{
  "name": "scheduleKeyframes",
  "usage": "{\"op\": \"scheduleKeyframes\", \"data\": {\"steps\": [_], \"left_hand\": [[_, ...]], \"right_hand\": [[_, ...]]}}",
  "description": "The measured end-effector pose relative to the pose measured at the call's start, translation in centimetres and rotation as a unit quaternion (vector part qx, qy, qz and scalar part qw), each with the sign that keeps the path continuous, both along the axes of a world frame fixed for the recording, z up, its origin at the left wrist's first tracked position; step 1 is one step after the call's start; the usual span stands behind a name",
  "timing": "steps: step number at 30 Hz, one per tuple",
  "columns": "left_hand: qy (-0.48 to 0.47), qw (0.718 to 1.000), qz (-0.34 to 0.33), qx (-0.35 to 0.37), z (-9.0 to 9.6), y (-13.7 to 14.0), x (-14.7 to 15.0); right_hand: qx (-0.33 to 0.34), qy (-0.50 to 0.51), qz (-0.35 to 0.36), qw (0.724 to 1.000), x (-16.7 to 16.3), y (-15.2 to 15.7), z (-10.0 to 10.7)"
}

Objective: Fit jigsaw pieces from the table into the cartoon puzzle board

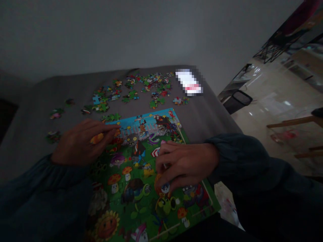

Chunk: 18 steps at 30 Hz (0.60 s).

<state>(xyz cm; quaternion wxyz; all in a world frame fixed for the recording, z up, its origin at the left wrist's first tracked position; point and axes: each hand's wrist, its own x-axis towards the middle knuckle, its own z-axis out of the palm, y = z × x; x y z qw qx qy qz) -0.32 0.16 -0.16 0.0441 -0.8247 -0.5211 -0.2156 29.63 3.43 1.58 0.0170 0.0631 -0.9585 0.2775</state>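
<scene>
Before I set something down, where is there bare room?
The grey cloth is bare between the lit phone, jigsaw board and right hand, and at its left end, outside the loose jigsaw pieces, which crowd the stretch beyond the board.

I saw a puzzle board (151, 205) mostly green, sky blue toward twelve o'clock, with a yellow sunflower (107, 226) at seven and orange-capped mushrooms (114, 183) at nine. The small piece (97, 138) in the left hand (82, 141) showed orange; multicoloured loose pieces (132, 94) dotted the grey cloth (199, 117) toward eleven.
</scene>
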Motion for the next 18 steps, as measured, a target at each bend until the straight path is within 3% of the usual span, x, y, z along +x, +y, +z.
{"op": "scheduleKeyframes", "data": {"steps": [5,9,11,14,18], "left_hand": [[-0.007,1.0,-0.015,-0.007,-0.3,0.1,-0.7],[0.0,0.999,0.031,-0.03,0.9,0.7,-2.1],[0.007,0.997,0.061,-0.052,2.1,1.5,-3.1],[0.016,0.992,0.092,-0.08,3.5,3.2,-4.7],[0.006,0.989,0.127,-0.068,2.8,4.7,-6.4]], "right_hand": [[-0.002,0.132,-0.123,0.984,-0.1,2.3,-0.6],[0.03,0.212,-0.313,0.925,0.0,5.5,-1.7],[0.044,0.219,-0.386,0.895,0.0,6.9,-2.3],[0.064,0.18,-0.448,0.873,-0.3,8.3,-3.3],[0.093,0.144,-0.469,0.866,-1.6,10.2,-4.0]]}}
